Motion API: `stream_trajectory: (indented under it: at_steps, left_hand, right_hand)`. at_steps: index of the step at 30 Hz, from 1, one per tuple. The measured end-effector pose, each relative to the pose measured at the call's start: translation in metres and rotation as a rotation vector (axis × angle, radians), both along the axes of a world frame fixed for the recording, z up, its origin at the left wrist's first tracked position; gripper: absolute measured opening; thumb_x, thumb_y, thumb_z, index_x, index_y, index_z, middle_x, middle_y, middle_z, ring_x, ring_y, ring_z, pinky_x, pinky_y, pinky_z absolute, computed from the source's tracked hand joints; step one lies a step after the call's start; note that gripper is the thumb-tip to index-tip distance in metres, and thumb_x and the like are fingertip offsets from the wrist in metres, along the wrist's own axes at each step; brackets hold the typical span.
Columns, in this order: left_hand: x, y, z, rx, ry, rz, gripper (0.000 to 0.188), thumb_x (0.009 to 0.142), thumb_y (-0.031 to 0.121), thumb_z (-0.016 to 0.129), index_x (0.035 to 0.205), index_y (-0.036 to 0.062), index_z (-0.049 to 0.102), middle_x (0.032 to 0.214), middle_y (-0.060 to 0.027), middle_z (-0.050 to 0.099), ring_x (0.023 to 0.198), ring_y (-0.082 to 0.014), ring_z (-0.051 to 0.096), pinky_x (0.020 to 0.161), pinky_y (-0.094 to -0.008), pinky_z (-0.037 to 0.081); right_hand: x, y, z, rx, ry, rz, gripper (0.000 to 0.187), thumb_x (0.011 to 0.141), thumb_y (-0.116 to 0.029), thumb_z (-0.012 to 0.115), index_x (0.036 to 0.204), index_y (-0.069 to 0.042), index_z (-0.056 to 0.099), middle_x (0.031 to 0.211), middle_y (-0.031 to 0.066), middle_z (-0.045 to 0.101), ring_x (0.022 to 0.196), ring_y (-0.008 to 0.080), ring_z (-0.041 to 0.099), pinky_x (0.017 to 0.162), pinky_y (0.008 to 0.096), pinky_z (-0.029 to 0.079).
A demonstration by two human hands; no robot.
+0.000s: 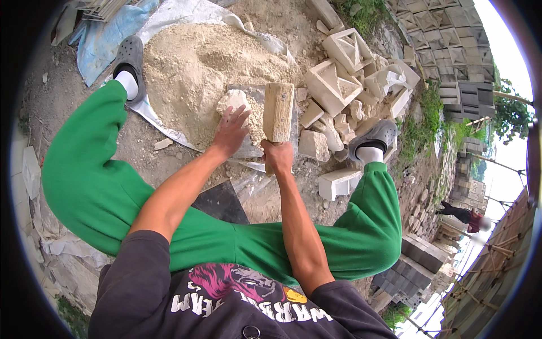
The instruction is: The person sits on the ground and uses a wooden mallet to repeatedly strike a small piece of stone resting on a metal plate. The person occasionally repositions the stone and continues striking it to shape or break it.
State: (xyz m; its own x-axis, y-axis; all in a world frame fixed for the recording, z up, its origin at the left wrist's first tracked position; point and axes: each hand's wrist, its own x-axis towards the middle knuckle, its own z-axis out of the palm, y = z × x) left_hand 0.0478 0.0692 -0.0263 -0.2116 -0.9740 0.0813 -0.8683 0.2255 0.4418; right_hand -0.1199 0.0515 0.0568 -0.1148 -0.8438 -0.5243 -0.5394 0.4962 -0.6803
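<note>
My right hand [278,156] is wrapped round the handle of a wooden mallet [279,113]. The mallet's blocky, worn head rises above a flat grey slab [247,150]. To its left, my left hand [230,134] is open, its spread fingers reaching over the lower edge of a pale stone chunk [234,100]. Whether those fingers grip the chunk is not clear. Crushed pale crumbs [256,121] lie on the slab between the chunk and the mallet. Behind it spreads a large heap of sandy powder [197,73].
Broken cream-coloured hollow blocks [333,87] pile up to the right, by my right shoe [374,138]. My left shoe [130,65] stands at the heap's edge, on plastic sheeting [164,125]. Grey blocks [415,265] are stacked farther right, where another person [466,217] is seen.
</note>
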Motion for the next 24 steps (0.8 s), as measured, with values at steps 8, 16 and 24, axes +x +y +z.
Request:
stream_trajectory:
  at_steps: [8, 16, 24]
  left_hand:
    - [-0.003, 0.0, -0.006, -0.098, -0.008, 0.0, 0.019, 0.091, 0.014, 0.06, 0.1, 0.0098, 0.076, 0.149, -0.0067, 0.048, 0.147, -0.0259, 0.031, 0.125, -0.0489, 0.015]
    - [-0.003, -0.042, 0.021, 0.049, 0.093, 0.114, 0.027, 0.092, 0.026, 0.064, 0.114, 0.012, 0.072, 0.152, -0.0143, 0.043, 0.147, -0.03, 0.03, 0.122, -0.0502, 0.017]
    - [0.028, -0.038, 0.0, 0.24, 0.131, 0.427, 0.06, 0.093, 0.038, 0.064, 0.146, 0.0154, 0.049, 0.157, -0.0181, 0.035, 0.147, -0.0348, 0.028, 0.121, -0.0481, 0.019]
  right_hand:
    - [-0.015, -0.007, -0.017, 0.24, 0.034, 0.012, 0.028, 0.073, -0.022, 0.073, 0.074, 0.005, 0.067, 0.061, 0.0117, 0.066, 0.051, 0.0209, 0.065, 0.051, 0.0352, 0.052]
    - [-0.019, -0.007, 0.002, 0.155, -0.079, -0.096, 0.022, 0.075, -0.016, 0.072, 0.077, 0.005, 0.064, 0.063, 0.0095, 0.063, 0.05, 0.0197, 0.063, 0.047, 0.034, 0.05]
    - [-0.006, 0.007, -0.016, -0.009, -0.189, -0.136, 0.024, 0.076, -0.021, 0.071, 0.077, 0.003, 0.067, 0.062, 0.0095, 0.065, 0.051, 0.0196, 0.064, 0.049, 0.0356, 0.05]
